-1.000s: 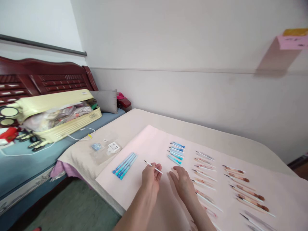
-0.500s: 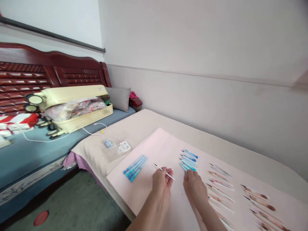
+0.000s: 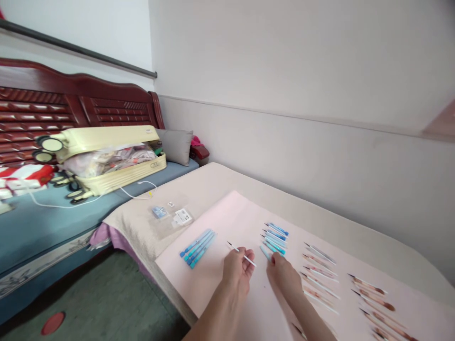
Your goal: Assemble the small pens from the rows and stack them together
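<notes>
My left hand (image 3: 237, 271) is closed in a pinch on a thin white brush (image 3: 242, 254) with a dark tip that points left. My right hand (image 3: 284, 279) lies just right of it, its fingertips closed on a light-blue brush (image 3: 265, 252) at the near end of a row of blue brushes (image 3: 276, 235). Both hands rest over a pale pink sheet (image 3: 227, 213). A bundle of blue pieces (image 3: 197, 242) lies left of my left hand. Rows of white and brown-handled brushes (image 3: 320, 270) stretch to the right.
The sheet lies on a beige-covered table (image 3: 213, 177) against the wall. Clear packets (image 3: 170, 217) sit by its left corner. Beyond it is a blue bed with an open yellow suitcase (image 3: 110, 163), a white cable and a grey pillow (image 3: 177, 146). A red disc (image 3: 52, 323) lies on the floor.
My right hand went from lying flat on the sheet up to the blue brush row, then drew one light-blue brush toward me. The left hand kept its white brush. The view swung left.
</notes>
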Tool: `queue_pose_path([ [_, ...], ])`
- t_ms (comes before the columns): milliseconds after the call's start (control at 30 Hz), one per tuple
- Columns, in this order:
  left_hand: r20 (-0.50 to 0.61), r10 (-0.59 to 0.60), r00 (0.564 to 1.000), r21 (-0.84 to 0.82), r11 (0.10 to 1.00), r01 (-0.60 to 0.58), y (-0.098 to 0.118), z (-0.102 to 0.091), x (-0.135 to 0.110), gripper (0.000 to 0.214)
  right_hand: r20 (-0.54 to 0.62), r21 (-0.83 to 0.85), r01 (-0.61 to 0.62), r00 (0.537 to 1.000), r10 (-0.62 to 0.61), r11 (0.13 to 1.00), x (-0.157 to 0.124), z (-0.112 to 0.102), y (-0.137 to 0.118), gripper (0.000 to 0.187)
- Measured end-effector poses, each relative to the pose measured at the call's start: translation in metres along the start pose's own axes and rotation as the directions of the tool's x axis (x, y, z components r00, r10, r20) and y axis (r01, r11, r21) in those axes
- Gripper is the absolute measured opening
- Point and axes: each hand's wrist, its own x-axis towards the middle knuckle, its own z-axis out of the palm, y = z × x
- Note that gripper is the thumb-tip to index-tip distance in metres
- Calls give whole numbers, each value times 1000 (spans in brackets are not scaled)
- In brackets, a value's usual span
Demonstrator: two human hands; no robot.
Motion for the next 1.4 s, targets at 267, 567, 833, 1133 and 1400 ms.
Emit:
queue_pose_path([
  [267,38,-7,999,0,1000,7,-5,2,-3,14,-55,186,-30,998,41,982,4,3,0,22],
  [567,78,-3,997,60,998,-1,-6,3,-6,11,81,717,-152,987,136,680,-18,2,12,9],
  [833,204,-187,961,569,822,39,-30,9,-30,18,333,872,-257,935,119,-417,-68,-18,29,13],
  [1133,407,-103,908,819,481,-313,-60,11,-58,15,284,838,-117,928,242,-533,-56,-32,47,20],
  [1400,367,-16,930,814,490,-312,-61,17,-64,18,243,843,-55,927,287,-535,-59,-38,44,22],
])
